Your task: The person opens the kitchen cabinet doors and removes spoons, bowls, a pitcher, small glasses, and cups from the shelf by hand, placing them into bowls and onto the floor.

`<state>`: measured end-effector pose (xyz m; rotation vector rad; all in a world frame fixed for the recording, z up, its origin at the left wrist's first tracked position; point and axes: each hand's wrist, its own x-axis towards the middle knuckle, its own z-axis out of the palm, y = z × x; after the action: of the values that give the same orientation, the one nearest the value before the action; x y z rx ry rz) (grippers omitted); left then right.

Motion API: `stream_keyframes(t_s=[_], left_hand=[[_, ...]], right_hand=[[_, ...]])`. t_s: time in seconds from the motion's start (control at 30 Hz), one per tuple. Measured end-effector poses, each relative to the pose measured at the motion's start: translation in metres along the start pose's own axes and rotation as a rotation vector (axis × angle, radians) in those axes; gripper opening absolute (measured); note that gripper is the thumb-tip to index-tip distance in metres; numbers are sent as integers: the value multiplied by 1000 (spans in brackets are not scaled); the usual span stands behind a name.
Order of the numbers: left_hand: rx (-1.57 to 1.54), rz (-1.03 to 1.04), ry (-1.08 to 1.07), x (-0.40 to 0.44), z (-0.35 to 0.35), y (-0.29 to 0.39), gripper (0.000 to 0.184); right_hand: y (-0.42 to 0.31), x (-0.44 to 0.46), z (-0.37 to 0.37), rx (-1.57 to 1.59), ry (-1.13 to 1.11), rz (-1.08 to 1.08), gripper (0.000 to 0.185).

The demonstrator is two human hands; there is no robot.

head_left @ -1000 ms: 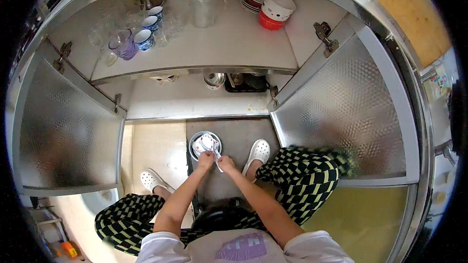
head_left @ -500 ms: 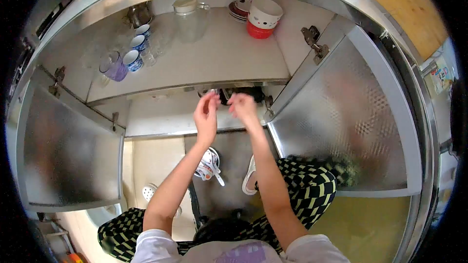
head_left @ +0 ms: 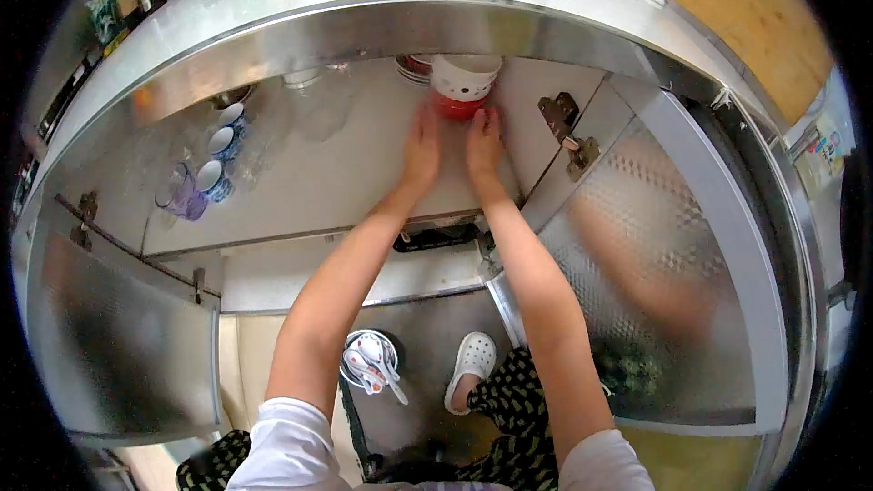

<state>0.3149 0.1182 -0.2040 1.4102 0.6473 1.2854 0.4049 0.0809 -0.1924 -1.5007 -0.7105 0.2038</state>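
A white bowl (head_left: 466, 79) with a printed face sits stacked on a red bowl (head_left: 457, 107) at the back right of the upper cabinet shelf (head_left: 364, 168). My left hand (head_left: 422, 147) is at the left side of the red bowl, fingers stretched forward. On the other side, my right hand (head_left: 484, 141) has its fingers extended, slightly bent, near the bowl's lower right edge. Whether the fingertips press on it I cannot tell. Just left of the stack are several plates (head_left: 414, 70), partly hidden by the counter edge.
Blue-and-white cups (head_left: 215, 180), a purple glass (head_left: 185, 193) and clear glassware stand on the shelf's left. Frosted doors hang open at left (head_left: 127, 345) and right (head_left: 673, 273). On the floor, a bowl (head_left: 346, 373) holds spoons (head_left: 371, 362).
Both hands have moved from in front of the lower compartment up and forward to the sides of the red bowl. The camera view has shifted; the bowls appear to stay in place.
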Motion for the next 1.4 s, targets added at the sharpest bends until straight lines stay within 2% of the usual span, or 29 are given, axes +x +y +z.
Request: stream_keyframes(t_s=[0.07, 0.13, 0.27, 0.37, 0.53, 0.57, 0.63, 0.8, 0.83, 0.87, 0.97, 1.0, 1.07, 1.13, 1.2, 1.27, 1.3, 1.37, 1.4], left_hand=[[-21, 6, -23, 13, 6, -3, 50], [-73, 1, -60, 22, 8, -7, 51], [-180, -26, -132, 32, 8, -13, 54], [-239, -39, -176, 35, 6, -15, 56], [-381, -52, -187, 27, 10, 0, 60], [-397, -37, -171, 25, 11, 6, 61], [-385, -19, -164, 28, 9, -3, 61], [-357, -18, -91, 31, 10, -8, 62], [-450, -105, -34, 34, 10, -13, 62], [-541, -193, 23, 36, 8, -19, 61], [-488, -208, 7, 42, -3, -27, 65], [-488, -212, 10, 41, -9, -25, 65], [-407, -304, -88, 42, -18, -10, 79], [-343, -342, -116, 39, -23, 9, 83], [-283, -379, -145, 33, -28, 26, 88], [-330, -506, -194, 24, -34, 39, 92], [-330, -503, -190, 16, -37, 51, 92], [-387, -628, -147, -1, -42, 75, 85], [-388, -626, -145, -10, -42, 83, 85]], right_hand=[[-1, 10, 2, -50, 14, 24, 47], [-3, 17, 4, 102, -29, 110, 51], [33, 38, 24, 330, -24, 137, 51], [38, 40, 27, 299, 23, 32, 49], [15, 29, 16, 542, 88, 222, 49], [12, 29, 18, 544, 87, 222, 49], [16, 33, 27, 226, 80, 100, 49], [25, 30, 26, 384, 39, 150, 51], [28, 31, 24, 421, 30, 160, 52], [30, 32, 24, 417, 29, 158, 52], [20, 31, 21, 307, -50, 147, 62], [-17, 20, 9, 374, -124, 397, 67], [-41, 12, 2, 437, -200, 642, 73], [-51, 11, -2, 613, -357, 570, 81], [-71, -5, -12, 576, -359, 520, 80], [-84, -14, -17, 538, -363, 469, 79], [-84, -19, -19, 529, -378, 498, 75], [-86, -30, -21, 520, -395, 526, 71], [-92, -40, -23, 563, -512, 353, 69]])
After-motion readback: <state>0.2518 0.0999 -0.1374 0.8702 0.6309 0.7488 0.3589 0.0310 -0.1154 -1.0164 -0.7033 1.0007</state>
